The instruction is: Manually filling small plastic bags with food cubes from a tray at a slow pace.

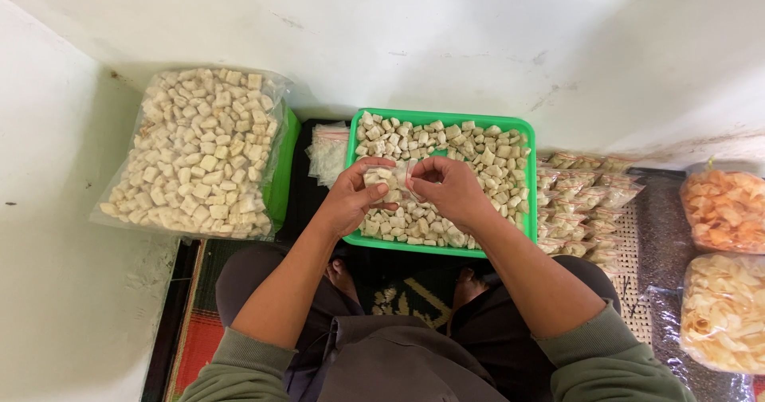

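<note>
A green tray [443,120] full of pale square crackers lies on the floor in front of my crossed legs. Above its near half, my left hand [356,197] holds a small clear plastic bag [390,177] with a few crackers inside. My right hand [451,188] pinches the same bag at its right edge, fingers curled at its mouth. The two hands nearly touch over the tray.
A big clear sack of the same crackers [201,153] rests on a green tub at left. A stack of empty small bags [328,152] sits beside the tray. Several filled small packets [580,203] lie at right, with larger bags of orange and yellow chips [727,266] beyond.
</note>
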